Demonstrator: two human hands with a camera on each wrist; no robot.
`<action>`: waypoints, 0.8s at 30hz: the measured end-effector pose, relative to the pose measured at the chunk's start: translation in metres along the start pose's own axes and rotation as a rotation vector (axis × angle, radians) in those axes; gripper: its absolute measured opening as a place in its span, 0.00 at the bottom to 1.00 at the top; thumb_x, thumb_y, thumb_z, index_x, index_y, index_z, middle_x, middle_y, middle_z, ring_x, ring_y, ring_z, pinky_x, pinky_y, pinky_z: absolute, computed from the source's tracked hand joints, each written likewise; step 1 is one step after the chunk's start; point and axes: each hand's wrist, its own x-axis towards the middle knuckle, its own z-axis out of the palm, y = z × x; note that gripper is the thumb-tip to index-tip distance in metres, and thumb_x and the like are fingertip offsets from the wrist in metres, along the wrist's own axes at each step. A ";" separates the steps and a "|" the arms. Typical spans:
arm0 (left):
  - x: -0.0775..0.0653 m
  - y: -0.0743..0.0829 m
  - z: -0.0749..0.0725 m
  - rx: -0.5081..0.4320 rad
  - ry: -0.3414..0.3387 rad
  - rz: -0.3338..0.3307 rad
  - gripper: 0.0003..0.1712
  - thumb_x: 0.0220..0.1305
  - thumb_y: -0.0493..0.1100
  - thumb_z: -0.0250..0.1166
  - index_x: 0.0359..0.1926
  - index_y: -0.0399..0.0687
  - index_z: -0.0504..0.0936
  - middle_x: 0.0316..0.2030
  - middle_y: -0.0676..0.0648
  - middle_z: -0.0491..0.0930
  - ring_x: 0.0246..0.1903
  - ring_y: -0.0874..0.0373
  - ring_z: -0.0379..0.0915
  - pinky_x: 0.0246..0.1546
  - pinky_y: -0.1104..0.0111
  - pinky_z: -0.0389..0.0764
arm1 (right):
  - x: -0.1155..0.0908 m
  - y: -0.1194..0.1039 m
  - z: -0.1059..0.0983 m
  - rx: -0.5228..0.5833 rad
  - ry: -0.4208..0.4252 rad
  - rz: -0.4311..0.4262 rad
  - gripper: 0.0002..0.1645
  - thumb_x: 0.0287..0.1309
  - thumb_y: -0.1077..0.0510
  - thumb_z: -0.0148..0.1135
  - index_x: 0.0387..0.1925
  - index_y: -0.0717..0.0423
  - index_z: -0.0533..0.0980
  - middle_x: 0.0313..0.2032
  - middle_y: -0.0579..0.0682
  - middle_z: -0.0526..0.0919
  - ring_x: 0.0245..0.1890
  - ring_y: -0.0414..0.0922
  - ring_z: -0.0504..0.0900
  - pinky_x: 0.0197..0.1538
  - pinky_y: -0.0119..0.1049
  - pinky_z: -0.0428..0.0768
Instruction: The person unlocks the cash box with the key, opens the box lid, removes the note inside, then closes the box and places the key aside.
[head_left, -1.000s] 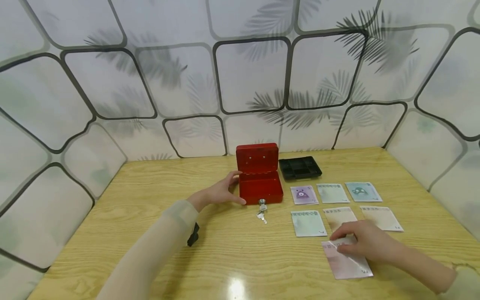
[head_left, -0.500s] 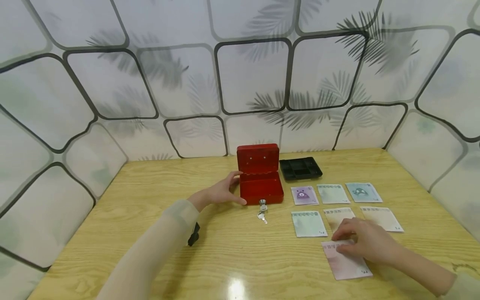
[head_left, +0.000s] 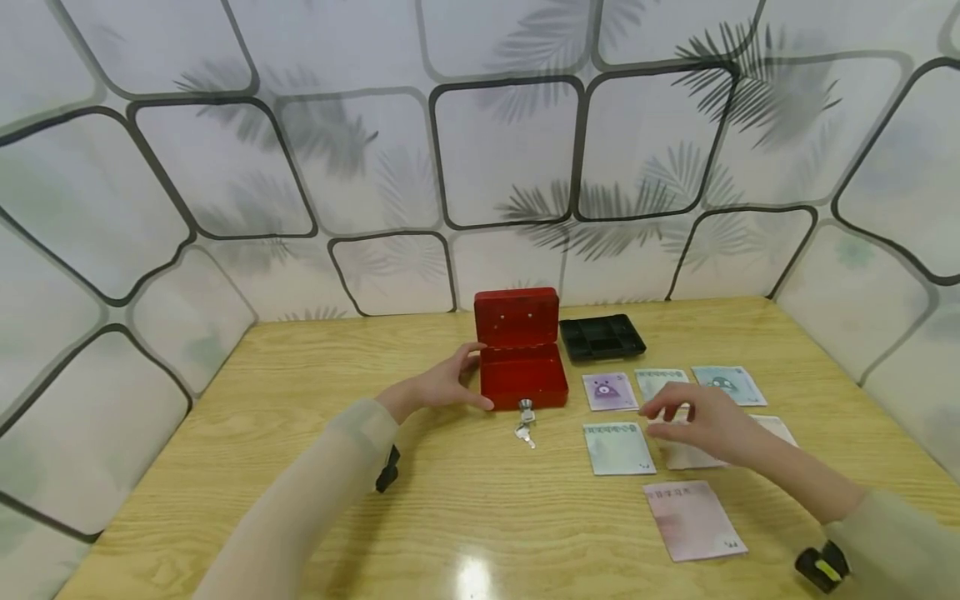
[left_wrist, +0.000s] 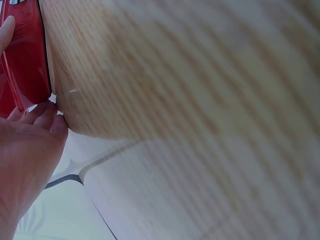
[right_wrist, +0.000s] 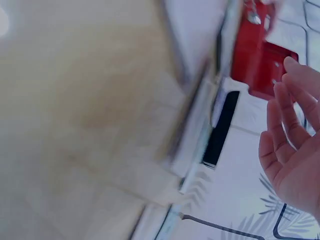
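My left hand (head_left: 446, 383) holds the left side of a red cash box (head_left: 552, 397), thumb at the front corner and fingers towards the back. The box lies with its lid (head_left: 516, 308) raised, and keys (head_left: 524, 432) hang at its front lock. In the air over the beige paper notes (head_left: 686, 457), partly hiding them, is my right hand (head_left: 708, 423). Its fingers are loosely bent with nothing between them. A pink stack of notes (head_left: 693, 523) lies nearest me. Beside the right hand lie a pale green stack (head_left: 618, 450) and a purple one (head_left: 609, 392).
Behind the notes lies a black compartment tray (head_left: 602, 337), right of the cash box. A teal stack of notes (head_left: 738, 387) and another pale green one (head_left: 656, 380) form the back row. A patterned wall covering (head_left: 502, 150) encloses the wooden table (head_left: 285, 400).
My right hand has left the pink stack of notes and moved up and away from me, over the beige notes. The left hand has stayed at the cash box.
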 end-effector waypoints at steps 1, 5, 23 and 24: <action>0.000 0.000 0.000 0.002 0.001 0.002 0.54 0.55 0.40 0.74 0.72 0.43 0.47 0.71 0.35 0.55 0.72 0.46 0.47 0.70 0.54 0.46 | 0.006 0.000 -0.001 0.012 0.009 -0.008 0.09 0.54 0.59 0.71 0.39 0.53 0.83 0.33 0.39 0.82 0.31 0.33 0.75 0.28 0.32 0.72; 0.000 0.000 0.000 0.003 0.004 0.011 0.53 0.55 0.39 0.74 0.72 0.43 0.48 0.71 0.36 0.56 0.71 0.46 0.48 0.70 0.53 0.46 | 0.027 0.004 -0.004 0.063 0.011 -0.016 0.10 0.57 0.60 0.69 0.41 0.56 0.83 0.36 0.46 0.84 0.33 0.35 0.77 0.32 0.33 0.75; 0.000 -0.001 -0.002 -0.021 0.008 -0.011 0.53 0.54 0.39 0.75 0.72 0.46 0.49 0.71 0.38 0.56 0.72 0.48 0.47 0.70 0.54 0.44 | 0.109 0.051 -0.004 0.070 0.003 0.079 0.16 0.58 0.60 0.68 0.46 0.66 0.81 0.37 0.53 0.85 0.38 0.50 0.80 0.39 0.38 0.78; 0.000 -0.002 -0.001 -0.026 0.009 -0.010 0.53 0.54 0.39 0.75 0.72 0.46 0.49 0.71 0.38 0.56 0.72 0.48 0.47 0.70 0.54 0.44 | 0.113 0.055 -0.004 0.060 0.006 0.085 0.16 0.58 0.61 0.68 0.46 0.66 0.81 0.38 0.54 0.85 0.38 0.51 0.81 0.40 0.40 0.78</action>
